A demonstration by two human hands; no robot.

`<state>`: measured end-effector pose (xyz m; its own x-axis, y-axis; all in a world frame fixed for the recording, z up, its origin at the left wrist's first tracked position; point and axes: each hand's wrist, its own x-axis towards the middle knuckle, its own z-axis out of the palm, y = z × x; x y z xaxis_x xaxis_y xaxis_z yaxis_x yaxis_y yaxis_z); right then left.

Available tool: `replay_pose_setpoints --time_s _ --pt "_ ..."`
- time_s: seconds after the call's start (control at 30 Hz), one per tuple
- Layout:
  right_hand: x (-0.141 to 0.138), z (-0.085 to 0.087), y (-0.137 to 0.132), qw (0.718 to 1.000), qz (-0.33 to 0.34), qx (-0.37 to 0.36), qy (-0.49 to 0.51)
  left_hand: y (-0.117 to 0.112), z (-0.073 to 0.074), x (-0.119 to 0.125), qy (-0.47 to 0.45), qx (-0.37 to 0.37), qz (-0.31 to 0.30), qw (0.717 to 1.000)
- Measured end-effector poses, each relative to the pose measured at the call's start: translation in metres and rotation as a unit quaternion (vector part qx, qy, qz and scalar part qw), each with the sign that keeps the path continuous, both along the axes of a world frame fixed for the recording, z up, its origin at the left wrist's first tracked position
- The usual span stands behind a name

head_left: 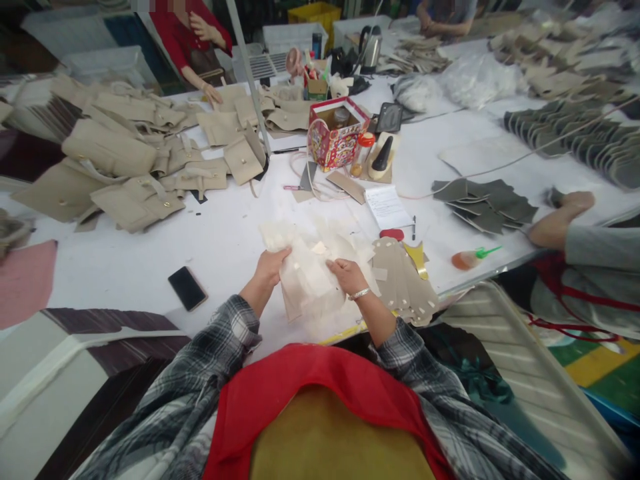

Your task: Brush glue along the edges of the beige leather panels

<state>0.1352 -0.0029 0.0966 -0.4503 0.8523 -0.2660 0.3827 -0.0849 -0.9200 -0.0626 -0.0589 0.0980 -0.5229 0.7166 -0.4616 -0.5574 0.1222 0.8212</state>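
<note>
Thin, whitish translucent sheets (315, 283) are spread between my two hands, just above the table. My left hand (271, 265) pinches their left edge between thumb and fingers. On the other side my right hand (349, 275), with a bracelet at the wrist, grips the sheets near their right part. A beige flat piece (291, 300) shows beneath the sheets at the lower left. Right of my right hand lies a fanned stack of beige cut pieces (404, 283) with white spots along the edges, and a yellow piece (417, 260) rests on it.
A phone (187, 288) lies left of my hands. Ahead are a notepad (387, 207), a red patterned box (339, 133) and dark grey pieces (487, 202). Beige bags (145, 200) pile up at left. A small bottle (467, 259) lies near a co-worker's arm (563, 217) at right.
</note>
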Motion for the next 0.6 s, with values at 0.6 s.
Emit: replay_pose_setpoints --time_s 0.6 --pt "-0.008 -0.013 0.023 0.989 -0.144 0.027 0.032 0.01 0.007 0.019 -0.039 -0.057 -0.108 0.992"
